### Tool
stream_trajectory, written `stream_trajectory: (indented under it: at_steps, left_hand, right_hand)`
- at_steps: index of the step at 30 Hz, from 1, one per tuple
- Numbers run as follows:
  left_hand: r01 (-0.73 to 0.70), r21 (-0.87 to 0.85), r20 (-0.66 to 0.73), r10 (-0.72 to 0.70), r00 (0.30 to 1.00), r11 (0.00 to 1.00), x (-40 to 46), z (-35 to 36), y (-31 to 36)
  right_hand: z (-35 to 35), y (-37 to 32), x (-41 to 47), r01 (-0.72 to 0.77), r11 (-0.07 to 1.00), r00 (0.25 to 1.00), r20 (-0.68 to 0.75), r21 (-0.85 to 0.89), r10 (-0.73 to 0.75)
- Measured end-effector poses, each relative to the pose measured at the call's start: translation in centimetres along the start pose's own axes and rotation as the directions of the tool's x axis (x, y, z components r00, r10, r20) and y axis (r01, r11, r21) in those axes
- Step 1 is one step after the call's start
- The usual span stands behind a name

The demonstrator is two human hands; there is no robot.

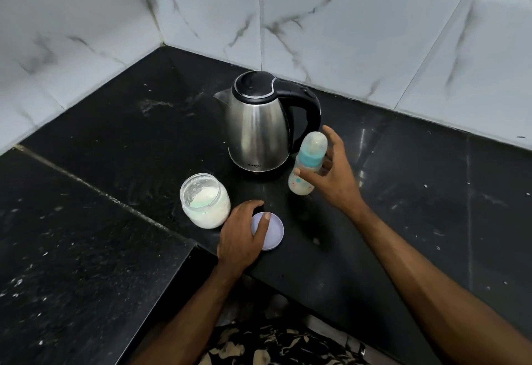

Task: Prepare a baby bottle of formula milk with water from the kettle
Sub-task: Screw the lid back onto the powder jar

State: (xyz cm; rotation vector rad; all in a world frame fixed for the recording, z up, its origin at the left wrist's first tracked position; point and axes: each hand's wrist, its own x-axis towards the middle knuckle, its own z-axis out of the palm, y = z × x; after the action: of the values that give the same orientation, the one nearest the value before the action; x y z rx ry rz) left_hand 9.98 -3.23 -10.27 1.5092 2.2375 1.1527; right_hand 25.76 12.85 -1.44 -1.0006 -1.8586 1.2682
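The bottle [306,167] stands upright on the black counter [403,192], just beside the kettle [257,123] on its handle side, with teal collar, teat and clear cap all in place. Its body looks cloudy white, but whether that is milk, residue or just frosted plastic I cannot tell. The right hand [334,174] is at the bottle, thumb across the front of it and fingers spread loosely behind — more a light touch than a firm grip, and whether it is arriving or letting go cannot be read. The jar [205,200] of white powder sits open near the kettle, partly full, something pale blue showing in the powder. Its lid [272,231] lies flat on the counter just beside it, the left hand [244,233] resting over it with thumb on top and fingers curled round the far rim. The kettle's lid is down. So the jar is opened; judging by the capped bottle, either filling has not begun or it is finished — most likely uncapping, scooping, pouring and shaking remain.
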Motion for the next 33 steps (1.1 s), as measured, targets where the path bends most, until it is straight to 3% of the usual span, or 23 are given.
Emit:
stream_trajectory:
  at_steps: [11, 23, 26, 30, 33]
  left_hand:
    - [-0.009, 0.001, -0.006, 0.009, 1.000, 1.000, 0.0, 0.0, 0.1]
    - [-0.009, -0.010, -0.007, 0.009, 1.000, 1.000, 0.1, 0.0, 0.0]
    - [0.003, -0.016, 0.004, -0.003, 1.000, 1.000, 0.1, -0.1, 0.1]
    - [0.051, -0.084, 0.046, -0.047, 0.998, 0.995, 0.1, -0.4, 0.3]
    - [0.017, -0.085, 0.153, -0.004, 0.988, 0.996, 0.0, -0.7, 0.0]
  right_hand:
    - [2.0, 2.0, 0.9, 0.012, 0.998, 0.996, 0.094, -0.057, -0.006]
    - [3.0, 2.9, 0.4, -0.018, 0.997, 0.997, 0.079, -0.074, 0.024]
    - [2.7, 3.3, -0.3, -0.056, 0.995, 0.998, 0.036, -0.078, 0.059]
    - [2.6, 3.2, -3.0, -0.103, 0.993, 0.988, -0.122, -0.054, 0.096]
    - [2.9, 3.5, -6.0, -0.122, 0.992, 0.989, -0.090, -0.042, 0.118]
